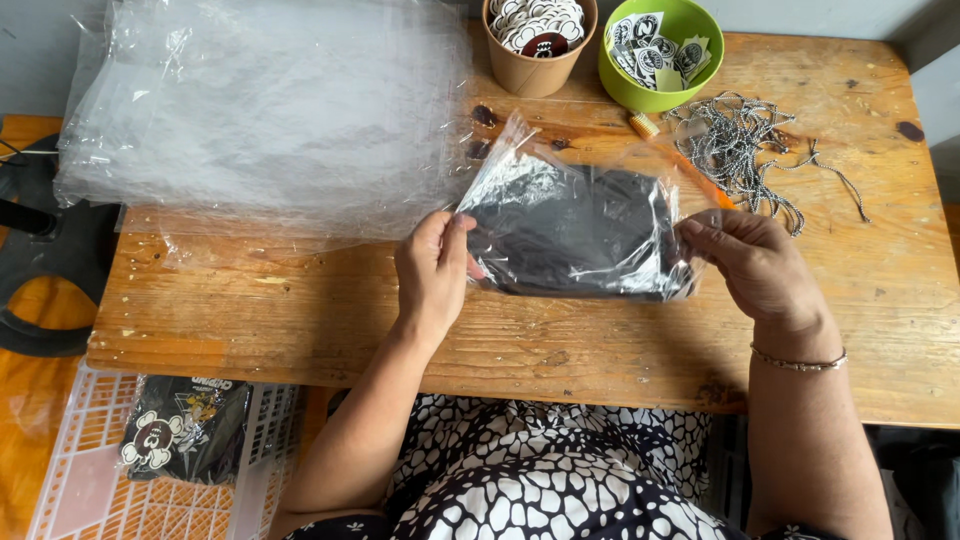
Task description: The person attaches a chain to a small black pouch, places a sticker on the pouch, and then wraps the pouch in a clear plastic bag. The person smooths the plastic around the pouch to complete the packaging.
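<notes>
A clear plastic bag with a folded black garment inside (pixel 575 232) is held just above the wooden table (pixel 300 320). My left hand (pixel 432 272) pinches the bag's left edge. My right hand (pixel 755 262), with a thin bracelet on the wrist, grips its right edge. The bag's open flap sticks up toward the far side.
A thick stack of empty clear bags (pixel 260 110) covers the table's far left. A brown paper cup of round stickers (pixel 538 40), a green bowl of stickers (pixel 662 48) and a heap of ball chains (pixel 740 145) stand at the back. A bagged black garment (pixel 185 430) lies in a white crate lower left.
</notes>
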